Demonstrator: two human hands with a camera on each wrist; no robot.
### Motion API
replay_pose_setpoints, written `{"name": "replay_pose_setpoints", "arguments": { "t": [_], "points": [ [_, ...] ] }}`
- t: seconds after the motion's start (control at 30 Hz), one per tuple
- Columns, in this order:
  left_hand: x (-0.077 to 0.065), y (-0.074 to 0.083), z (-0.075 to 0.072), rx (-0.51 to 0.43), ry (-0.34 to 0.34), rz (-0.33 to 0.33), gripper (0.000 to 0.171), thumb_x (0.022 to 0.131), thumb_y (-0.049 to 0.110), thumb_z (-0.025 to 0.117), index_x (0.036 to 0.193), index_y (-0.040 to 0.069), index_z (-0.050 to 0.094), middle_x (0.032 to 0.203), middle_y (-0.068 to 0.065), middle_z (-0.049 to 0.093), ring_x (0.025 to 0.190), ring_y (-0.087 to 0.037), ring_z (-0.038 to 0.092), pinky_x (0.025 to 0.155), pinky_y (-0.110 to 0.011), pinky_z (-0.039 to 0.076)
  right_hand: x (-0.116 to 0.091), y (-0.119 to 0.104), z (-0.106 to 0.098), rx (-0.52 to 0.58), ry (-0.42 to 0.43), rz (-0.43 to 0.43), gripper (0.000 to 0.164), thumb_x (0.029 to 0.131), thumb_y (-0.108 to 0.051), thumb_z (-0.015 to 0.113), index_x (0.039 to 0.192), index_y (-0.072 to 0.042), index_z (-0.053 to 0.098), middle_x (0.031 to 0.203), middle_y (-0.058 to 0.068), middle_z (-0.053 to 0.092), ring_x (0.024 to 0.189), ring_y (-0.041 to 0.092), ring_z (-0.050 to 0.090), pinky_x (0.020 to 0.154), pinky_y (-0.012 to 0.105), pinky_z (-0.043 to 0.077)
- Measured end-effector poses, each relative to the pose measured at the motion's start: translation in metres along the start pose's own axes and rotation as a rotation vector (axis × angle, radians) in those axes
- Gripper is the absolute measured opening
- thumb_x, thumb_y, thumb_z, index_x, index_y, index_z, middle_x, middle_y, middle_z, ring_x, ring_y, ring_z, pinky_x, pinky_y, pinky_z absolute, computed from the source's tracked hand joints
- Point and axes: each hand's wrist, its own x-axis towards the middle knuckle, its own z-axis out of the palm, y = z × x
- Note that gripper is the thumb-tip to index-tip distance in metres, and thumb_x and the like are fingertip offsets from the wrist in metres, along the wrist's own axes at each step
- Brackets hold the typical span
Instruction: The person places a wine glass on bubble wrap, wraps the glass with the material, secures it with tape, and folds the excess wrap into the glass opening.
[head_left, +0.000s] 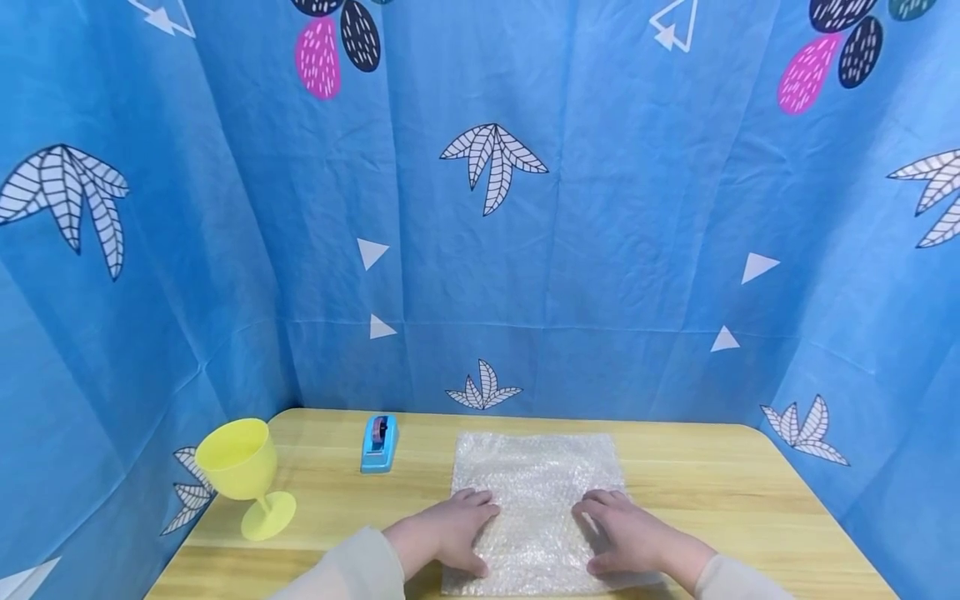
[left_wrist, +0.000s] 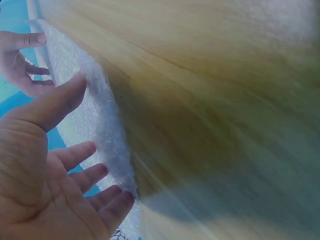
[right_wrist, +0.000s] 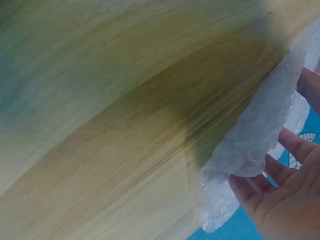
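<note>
A clear sheet of bubble wrap [head_left: 536,483] lies flat on the wooden table, near its front. My left hand [head_left: 459,535] is at the sheet's left edge, fingers spread and loosely bent. In the left wrist view, the bubble wrap [left_wrist: 111,125] runs along my left fingertips [left_wrist: 89,172], with nothing gripped. At the right side, my right hand [head_left: 626,533] rests on the sheet with its fingers apart. The right wrist view shows the fingertips touching the bubble wrap [right_wrist: 260,132] along its edge, without closing round it.
A yellow plastic goblet [head_left: 238,467] stands at the left of the table [head_left: 330,500]. Behind and left of the sheet is a blue tape dispenser [head_left: 379,450] with a roll in it. Blue patterned cloth [head_left: 600,250] hangs around the back and sides.
</note>
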Motion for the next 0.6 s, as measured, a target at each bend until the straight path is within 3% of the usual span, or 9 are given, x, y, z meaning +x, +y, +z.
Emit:
{"name": "replay_pose_setpoints", "arguments": {
  "t": [0.33,0.6],
  "points": [
    [-0.006,-0.006,-0.003,-0.039,-0.007,-0.010,0.092,0.075,0.049,0.083,0.150,0.012,0.045,0.158,-0.008,0.037,0.145,-0.033,0.031,0.117,-0.043,0.032,0.004,0.002,0.000,0.107,-0.031,0.039,0.074,0.073,-0.039,0.088,0.132,-0.008,0.057,0.143,0.028,0.047,0.130,0.055,0.041,0.102,0.069,0.037],
    [-0.007,-0.014,-0.003,-0.106,-0.009,-0.028,0.091,0.074,0.048,0.085,0.149,0.016,0.045,0.159,-0.014,0.033,0.146,-0.035,0.029,0.116,-0.048,0.032,0.007,-0.001,0.000,0.079,-0.047,0.054,0.087,0.075,-0.044,0.085,0.143,-0.002,0.049,0.144,0.025,0.047,0.132,0.053,0.040,0.106,0.067,0.035]
  ]
}}
